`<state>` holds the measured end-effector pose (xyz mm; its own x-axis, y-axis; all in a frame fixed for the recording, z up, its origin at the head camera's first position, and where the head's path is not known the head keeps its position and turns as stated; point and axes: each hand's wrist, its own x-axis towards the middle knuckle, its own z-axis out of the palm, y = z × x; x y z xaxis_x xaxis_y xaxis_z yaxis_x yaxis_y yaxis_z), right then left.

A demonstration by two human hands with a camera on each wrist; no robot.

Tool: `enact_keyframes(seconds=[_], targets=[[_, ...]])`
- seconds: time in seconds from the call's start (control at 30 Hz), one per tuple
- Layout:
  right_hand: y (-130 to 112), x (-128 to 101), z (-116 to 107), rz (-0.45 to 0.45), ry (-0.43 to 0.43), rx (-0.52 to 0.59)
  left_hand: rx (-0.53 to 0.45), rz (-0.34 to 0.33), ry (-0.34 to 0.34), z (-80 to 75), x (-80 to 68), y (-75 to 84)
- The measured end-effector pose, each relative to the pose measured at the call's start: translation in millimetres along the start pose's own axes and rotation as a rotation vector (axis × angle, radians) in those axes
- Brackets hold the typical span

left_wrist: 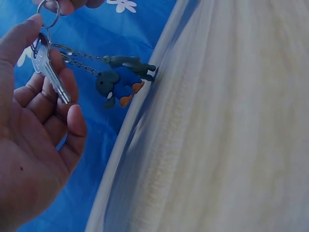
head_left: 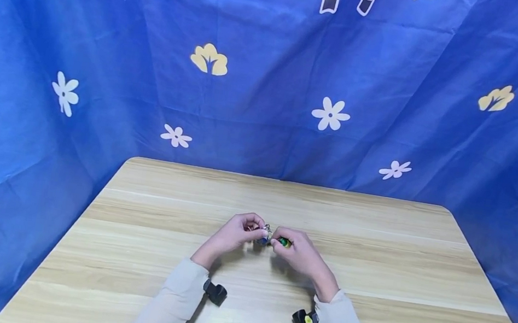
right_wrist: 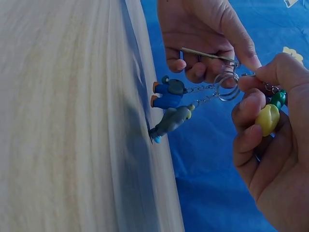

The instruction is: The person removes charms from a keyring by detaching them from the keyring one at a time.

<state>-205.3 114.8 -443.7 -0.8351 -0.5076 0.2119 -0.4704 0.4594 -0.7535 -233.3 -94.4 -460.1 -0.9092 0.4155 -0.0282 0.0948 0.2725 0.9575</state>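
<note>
Nearest the camera, pale sleeves [head_left: 181, 288] are seen coming in over the front edge of the wooden table [head_left: 373, 266], a small black camera [head_left: 215, 292] strapped at each wrist. Just beyond, both hands are held together above the middle of the tabletop, and a bunch of keys is being worked between them. A silver key [left_wrist: 49, 70] is pinched between thumb and curled fingers of the left hand [head_left: 235, 234]; the blade is laid across the fingertips. The split ring [right_wrist: 227, 86] is gripped at its edge by the right hand [head_left: 298, 252], thumb against forefinger, while a yellow-and-green charm [right_wrist: 270, 115] is tucked against the curled fingers below. From the ring two short chains are hung, and on them a blue figure charm [right_wrist: 166, 94] and a grey figure charm [right_wrist: 171, 122] are dangled clear of the wood, close together. The step in hand is judged to be work at the ring itself, a piece being threaded on or off; which of the two cannot be told. For the next move the coil would need to be held prised apart while the piece is slid round it. Farthest off, a blue flowered cloth [head_left: 271, 75] is hung behind the table.
</note>
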Motion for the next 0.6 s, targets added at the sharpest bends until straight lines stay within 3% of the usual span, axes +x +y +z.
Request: enact_keyframes(seconds=[0.4, 0.6], targets=[[1.6, -3.8, -4.5, 0.029, 0.049, 0.038, -0.021, 0.039, -0.013, 7.6, -3.6, 5.1], [2.5, -6.5, -2.9, 0.045, 0.068, 0.053, -0.042, 0.026, -0.020, 10.8, -7.7, 4.4]])
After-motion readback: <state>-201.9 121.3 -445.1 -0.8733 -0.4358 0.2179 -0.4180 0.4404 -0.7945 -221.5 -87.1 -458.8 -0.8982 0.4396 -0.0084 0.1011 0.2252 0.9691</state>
